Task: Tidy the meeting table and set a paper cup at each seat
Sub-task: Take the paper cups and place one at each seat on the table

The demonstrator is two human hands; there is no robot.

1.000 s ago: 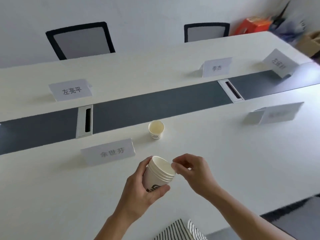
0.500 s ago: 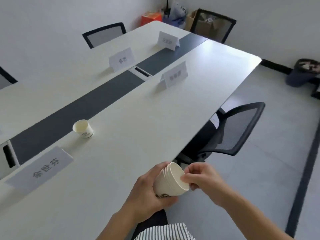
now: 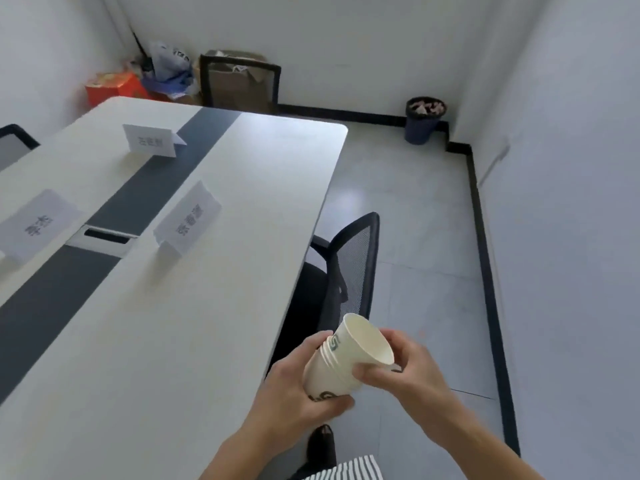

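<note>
Left hand [image 3: 294,393] wrapped around stack of paper cups [image 3: 332,368], off the desk [image 3: 173,341] edge, steadying it; right hand [image 3: 401,372] fingers [image 3: 363,370] pinching top cup [image 3: 363,341] rim to separate it for the next seat.

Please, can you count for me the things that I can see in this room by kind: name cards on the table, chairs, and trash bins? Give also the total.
Name cards: 3 (the near one, the left one, the far one)
Chairs: 3 (by the table, at the far end, at the left edge)
Trash bins: 1
Total: 7
</note>
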